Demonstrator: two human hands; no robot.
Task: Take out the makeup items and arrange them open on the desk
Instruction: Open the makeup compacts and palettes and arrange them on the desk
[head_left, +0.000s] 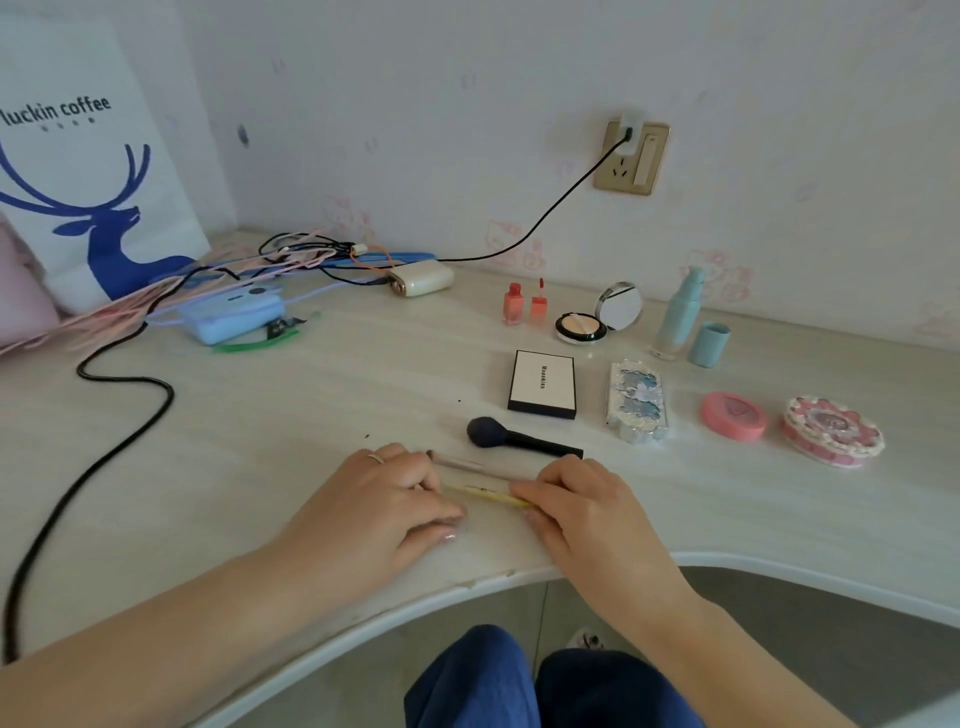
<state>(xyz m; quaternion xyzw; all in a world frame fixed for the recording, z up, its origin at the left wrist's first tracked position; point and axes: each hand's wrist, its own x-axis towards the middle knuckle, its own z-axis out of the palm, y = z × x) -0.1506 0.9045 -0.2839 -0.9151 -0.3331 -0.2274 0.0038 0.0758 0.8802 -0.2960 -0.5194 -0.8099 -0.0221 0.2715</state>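
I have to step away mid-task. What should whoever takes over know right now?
Left hand and right hand both grip the ends of a yellow pencil at the desk's front edge.
Already open: lip tint, cushion compact, pump bottle.
Still closed: Mooekiss palette, blue palette, pink compact, flower case.
The brush and pink pen lie beside the hands.

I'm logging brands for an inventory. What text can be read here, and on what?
"luckin coffee": on the white paper bag with the blue deer, at the far left.
"Mooekiss": on the lid of the white, black-edged flat case.
Small line under the bag's name: too blurred to read.
Markings on the yellow pencil between the hands: too small to read.
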